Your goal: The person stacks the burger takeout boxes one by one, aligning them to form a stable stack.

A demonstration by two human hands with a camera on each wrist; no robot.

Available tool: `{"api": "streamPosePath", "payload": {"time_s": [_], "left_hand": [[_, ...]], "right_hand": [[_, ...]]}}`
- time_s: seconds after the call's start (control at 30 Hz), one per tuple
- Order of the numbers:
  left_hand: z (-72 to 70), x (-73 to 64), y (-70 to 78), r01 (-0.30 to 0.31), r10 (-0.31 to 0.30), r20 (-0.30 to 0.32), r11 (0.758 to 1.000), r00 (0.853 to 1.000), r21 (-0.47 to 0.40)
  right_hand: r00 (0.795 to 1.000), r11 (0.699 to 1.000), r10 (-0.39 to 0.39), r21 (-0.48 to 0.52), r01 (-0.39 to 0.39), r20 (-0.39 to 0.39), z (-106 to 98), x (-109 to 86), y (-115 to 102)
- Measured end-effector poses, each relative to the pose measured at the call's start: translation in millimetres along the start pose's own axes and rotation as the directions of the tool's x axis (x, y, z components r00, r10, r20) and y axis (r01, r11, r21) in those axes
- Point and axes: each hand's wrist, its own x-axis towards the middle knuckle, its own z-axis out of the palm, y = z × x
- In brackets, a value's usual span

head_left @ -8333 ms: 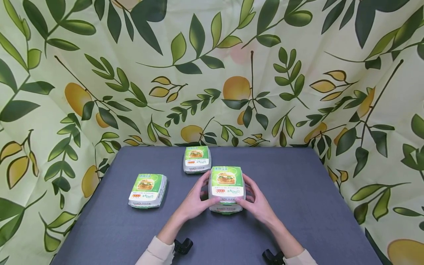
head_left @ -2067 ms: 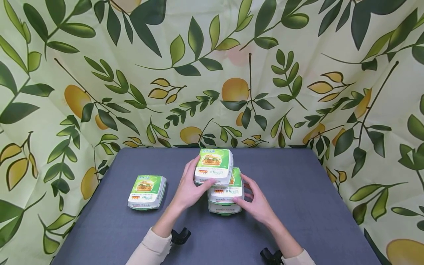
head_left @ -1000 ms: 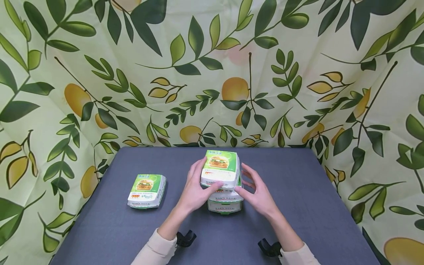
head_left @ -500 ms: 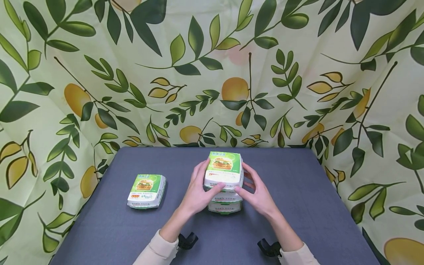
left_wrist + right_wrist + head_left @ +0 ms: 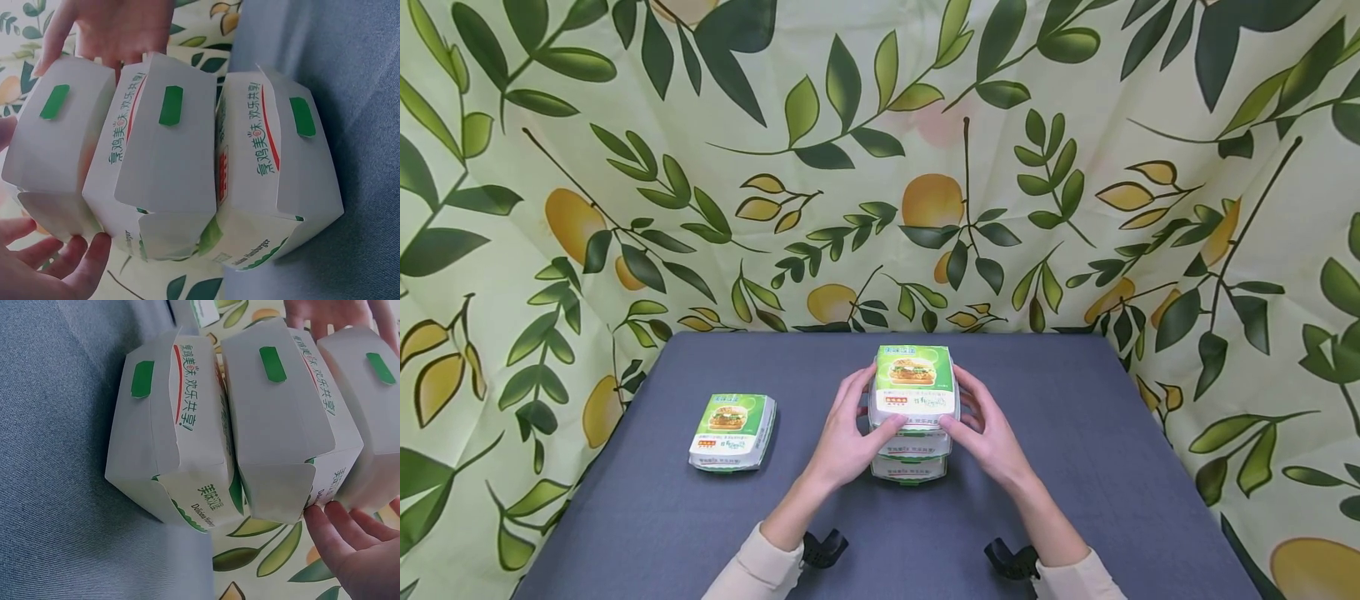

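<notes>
Three green-and-white cardboard burger boxes stand one above another near the middle of the table. My left hand [image 5: 846, 433] and right hand [image 5: 992, 433] hold the top burger box [image 5: 913, 379] from both sides, thumbs at its front edge and fingers along its sides. Beneath it sit the middle burger box [image 5: 912, 447] and the bottom burger box [image 5: 910, 471]. In the left wrist view, fingers of my left hand [image 5: 56, 265] touch the top box's [image 5: 59, 125] side. In the right wrist view, my right hand's [image 5: 356, 550] fingertips reach the middle box's [image 5: 281, 406] edge.
Another burger box [image 5: 732, 432] lies to the left on the dark grey table [image 5: 647, 525]. A leaf-and-fruit patterned cloth [image 5: 865, 192] hangs behind and along both sides of the table. Black wrist-worn devices [image 5: 825, 549] show near the sleeves.
The box from the back of the table has moved right and now tops the stack of two, carried by my left hand. My right hand has come up from the lower box to hold it too.
</notes>
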Motion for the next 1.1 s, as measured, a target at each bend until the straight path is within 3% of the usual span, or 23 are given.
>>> {"api": "streamPosePath", "payload": {"time_s": [0.83,1.1], "left_hand": [[-3.3,-0.8,-1.0,-0.008,0.008,-0.004,1.000,1.000,0.005],[-5.7,-2.1,0.6,-0.052,0.052,-0.007,0.999,0.999,0.007]], "right_hand": [[1.000,1.000,-0.005,-0.018,0.005,0.018,0.3,1.0,-1.2],[1.000,1.000,0.000,-0.012,0.001,0.015,0.1,0.3,-1.2]]}}
